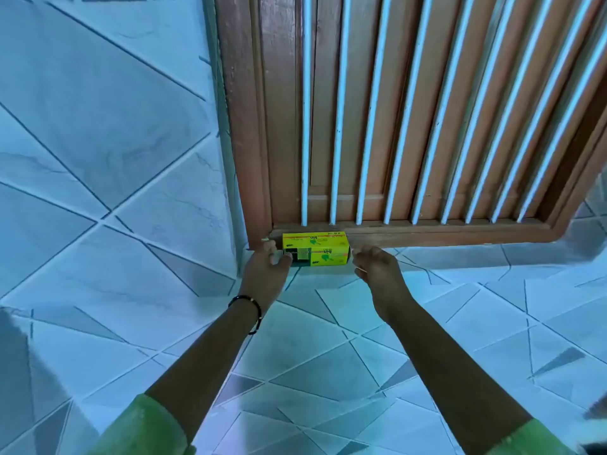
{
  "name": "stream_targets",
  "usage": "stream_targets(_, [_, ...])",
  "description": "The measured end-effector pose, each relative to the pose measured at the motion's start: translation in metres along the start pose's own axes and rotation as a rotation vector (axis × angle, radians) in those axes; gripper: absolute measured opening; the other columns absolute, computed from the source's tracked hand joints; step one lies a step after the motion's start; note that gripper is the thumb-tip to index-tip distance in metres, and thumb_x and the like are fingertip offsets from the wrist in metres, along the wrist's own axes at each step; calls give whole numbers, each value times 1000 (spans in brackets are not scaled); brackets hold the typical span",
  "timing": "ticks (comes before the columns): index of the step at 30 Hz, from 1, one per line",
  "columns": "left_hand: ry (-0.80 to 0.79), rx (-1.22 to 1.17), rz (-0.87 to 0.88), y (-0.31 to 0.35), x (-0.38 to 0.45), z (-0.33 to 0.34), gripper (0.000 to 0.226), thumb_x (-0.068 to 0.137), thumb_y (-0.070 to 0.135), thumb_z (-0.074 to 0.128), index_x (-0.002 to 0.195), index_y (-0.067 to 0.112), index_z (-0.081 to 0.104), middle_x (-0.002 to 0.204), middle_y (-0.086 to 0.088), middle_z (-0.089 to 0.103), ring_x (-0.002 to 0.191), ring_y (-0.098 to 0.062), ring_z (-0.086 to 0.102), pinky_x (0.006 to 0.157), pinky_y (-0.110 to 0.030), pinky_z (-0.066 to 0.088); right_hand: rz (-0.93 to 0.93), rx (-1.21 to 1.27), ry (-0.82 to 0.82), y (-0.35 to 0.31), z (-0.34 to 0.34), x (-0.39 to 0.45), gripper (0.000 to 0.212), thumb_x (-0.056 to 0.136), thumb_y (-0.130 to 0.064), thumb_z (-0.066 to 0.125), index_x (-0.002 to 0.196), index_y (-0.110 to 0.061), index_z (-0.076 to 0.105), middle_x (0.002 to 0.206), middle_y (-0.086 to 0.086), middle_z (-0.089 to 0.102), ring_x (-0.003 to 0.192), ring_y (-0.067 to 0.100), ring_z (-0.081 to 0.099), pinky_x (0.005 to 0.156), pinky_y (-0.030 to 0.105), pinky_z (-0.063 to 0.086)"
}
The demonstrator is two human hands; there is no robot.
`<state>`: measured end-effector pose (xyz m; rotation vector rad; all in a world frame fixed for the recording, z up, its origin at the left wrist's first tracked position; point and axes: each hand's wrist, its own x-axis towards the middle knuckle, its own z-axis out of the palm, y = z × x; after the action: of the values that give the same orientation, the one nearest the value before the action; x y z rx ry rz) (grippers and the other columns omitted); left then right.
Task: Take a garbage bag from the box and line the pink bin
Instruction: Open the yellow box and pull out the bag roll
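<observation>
A yellow box (320, 249) with green print lies on its long side on the wooden sill (427, 234) at the foot of a brown window frame (243, 133), pushed into the frame's left corner. Its lettering reads upside down from the head camera, and a dark patch covers the left part of its near face.

The left hand (267, 264) is at the box's left end, fingers curled against that dark patch and touching it; whether they actually pinch anything there cannot be told. A thin black bracelet (249, 307) sits on that wrist.

The right hand (377, 262) hovers just beside the box's right end, fingers loosely curled and holding nothing, with a narrow gap between fingertips and cardboard.

Both forearms reach up from the bottom of the view out of green sleeves (147, 428). White vertical bars (306, 110) run down the window above the box. Pale tiles (98, 159) with dark diagonal lines cover the wall on the left and the surface below the sill.
</observation>
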<state>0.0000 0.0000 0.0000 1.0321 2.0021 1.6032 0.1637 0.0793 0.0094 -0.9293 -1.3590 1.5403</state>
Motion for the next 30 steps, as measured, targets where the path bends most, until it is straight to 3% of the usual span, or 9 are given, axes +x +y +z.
stream_targets(2, [-32,45,13,-7,15,4,19,86,21,57,97,5,57,98,-21,63,106,-40,55,94,-40,44,2,-59,27,4,5,12,9,89,-8,53,83,-9,61,87,12,59,93,19,50,95,36,37])
stream_targets(4, [-73,90,10,-11,25,8,12,83,25,56,80,14,54,80,-12,63,89,-40,56,85,-36,45,29,-91,43,11,8,24,12,90,-10,54,80,-11,60,85,11,58,92,19,48,92,35,37])
stream_targets(7, [-145,166,61,-16,34,16,29,84,25,55,109,13,60,110,-8,69,105,-29,61,93,-32,46,1,-114,18,19,10,37,18,91,-7,51,83,-19,61,84,-2,60,89,18,52,84,28,38])
stream_targets(10, [-124,223,114,-15,32,19,27,86,15,55,113,12,57,113,-6,68,106,-25,61,89,-28,44,-75,-145,-42,24,11,41,27,91,2,45,100,-14,64,90,-7,66,88,12,57,74,14,43])
stream_targets(13, [-68,191,222,-17,23,20,33,82,15,60,115,13,56,113,-6,66,104,-19,59,92,-30,45,-125,-129,-44,26,7,34,41,85,11,43,96,-22,66,96,-2,70,96,17,60,81,19,45])
stream_targets(17, [35,-48,196,-16,-2,15,47,75,42,61,114,16,56,113,-5,62,107,-17,60,96,-39,51,-186,-107,20,29,0,6,41,80,3,59,112,-22,64,115,10,66,112,23,58,97,36,46])
stream_targets(22, [104,-379,51,-8,-44,10,13,84,15,63,94,16,55,100,-2,70,95,-21,64,94,-47,51,-392,-178,37,26,-5,-46,45,78,9,62,115,-17,56,114,10,55,103,10,56,74,9,47])
stream_targets(25, [107,-532,-19,-4,-74,10,17,85,8,60,88,21,50,79,6,75,86,-21,63,80,-33,55,-457,-273,18,31,-13,-73,48,76,8,63,110,-24,52,115,0,52,99,7,55,72,12,49])
stream_targets(30, [172,-714,-131,0,-123,13,7,88,16,56,86,19,50,98,-16,62,83,-27,62,67,-34,60,-380,-256,-33,39,-33,-120,52,74,2,70,104,-33,46,117,-14,52,93,3,55,69,12,51])
